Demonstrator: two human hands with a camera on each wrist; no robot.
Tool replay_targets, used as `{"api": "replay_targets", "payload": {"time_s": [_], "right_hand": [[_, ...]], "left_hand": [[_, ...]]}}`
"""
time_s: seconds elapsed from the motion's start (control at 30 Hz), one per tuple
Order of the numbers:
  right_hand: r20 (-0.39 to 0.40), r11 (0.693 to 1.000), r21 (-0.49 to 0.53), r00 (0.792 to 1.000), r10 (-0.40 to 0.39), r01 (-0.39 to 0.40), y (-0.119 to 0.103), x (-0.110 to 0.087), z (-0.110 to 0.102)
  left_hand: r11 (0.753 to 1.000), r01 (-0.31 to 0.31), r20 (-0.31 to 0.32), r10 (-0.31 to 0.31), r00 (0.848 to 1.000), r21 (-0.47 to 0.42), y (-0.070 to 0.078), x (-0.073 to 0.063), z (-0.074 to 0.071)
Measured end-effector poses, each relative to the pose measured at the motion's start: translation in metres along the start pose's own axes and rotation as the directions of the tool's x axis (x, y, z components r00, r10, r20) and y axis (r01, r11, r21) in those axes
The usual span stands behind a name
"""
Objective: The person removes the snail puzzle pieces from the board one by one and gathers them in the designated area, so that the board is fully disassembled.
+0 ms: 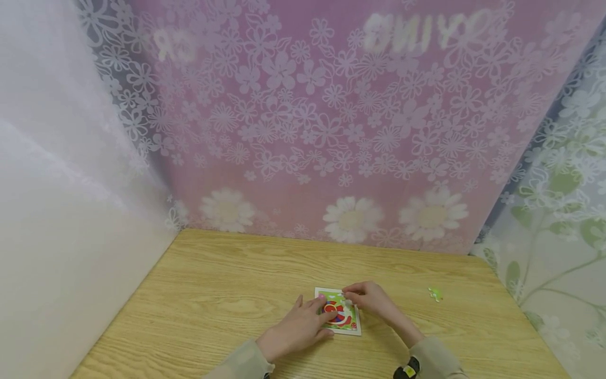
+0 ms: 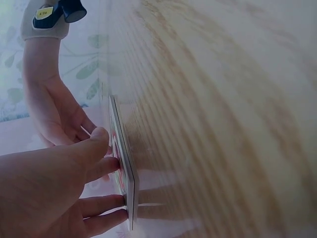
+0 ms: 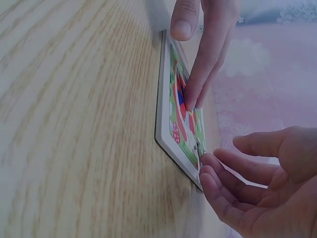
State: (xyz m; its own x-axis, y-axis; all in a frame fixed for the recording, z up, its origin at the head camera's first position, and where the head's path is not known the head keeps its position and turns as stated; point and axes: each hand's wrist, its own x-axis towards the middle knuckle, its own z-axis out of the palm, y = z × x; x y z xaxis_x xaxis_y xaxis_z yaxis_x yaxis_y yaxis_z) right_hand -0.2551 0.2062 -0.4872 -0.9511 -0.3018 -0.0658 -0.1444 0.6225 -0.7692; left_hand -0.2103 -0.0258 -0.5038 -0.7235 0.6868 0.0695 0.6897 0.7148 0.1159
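A small square puzzle board (image 1: 351, 332) with a pale rim lies on the table, bearing a bright green, red and blue picture. My left hand (image 1: 299, 325) rests over its left side, fingers extended and fingertips pressing on the picture; a pink spot shows by one of them. At the far right corner is my right hand (image 1: 372, 299). In the right wrist view, the fingertips of this right hand (image 3: 262, 181) touch the board's edge beside a small raised piece (image 3: 198, 151), with the thumb held apart from them.
To the right on the wood-grain table (image 1: 227, 279) lies a loose green puzzle piece (image 1: 435, 294). A pink flowered curtain (image 1: 307, 131) hangs behind the table, with a white sheet (image 1: 71, 184) at the left and a leaf-patterned one (image 1: 558, 252) at the right.
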Motion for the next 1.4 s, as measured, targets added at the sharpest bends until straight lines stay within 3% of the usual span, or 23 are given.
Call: {"api": "replay_targets", "payload": {"time_s": [0.2, 0.47, 1.13, 1.4], "right_hand": [[-0.012, 1.0, 0.013, 1.0, 0.004, -0.004, 0.003, 0.002, 0.004], [-0.03, 1.0, 0.006, 1.0, -0.007, 0.007, 0.004, 0.007, 0.011], [-0.141, 0.995, -0.098, 0.99, 0.001, -0.015, -0.001, 0.016, 0.02], [-0.163, 0.999, -0.051, 0.986, -0.027, 0.019, -0.003, 0.018, 0.02]], "left_hand": [[1.0, 0.017, 0.016, -0.017, 1.0, 0.002, 0.003, 0.0, -0.002], [1.0, -0.005, -0.004, 0.005, 1.0, -0.008, 0.002, -0.001, -0.001], [1.0, 0.01, 0.001, -0.01, 1.0, 0.024, 0.001, 0.0, 0.0], [1.0, 0.003, -0.002, -0.003, 1.0, 0.03, -0.001, 0.0, 0.001]]}}
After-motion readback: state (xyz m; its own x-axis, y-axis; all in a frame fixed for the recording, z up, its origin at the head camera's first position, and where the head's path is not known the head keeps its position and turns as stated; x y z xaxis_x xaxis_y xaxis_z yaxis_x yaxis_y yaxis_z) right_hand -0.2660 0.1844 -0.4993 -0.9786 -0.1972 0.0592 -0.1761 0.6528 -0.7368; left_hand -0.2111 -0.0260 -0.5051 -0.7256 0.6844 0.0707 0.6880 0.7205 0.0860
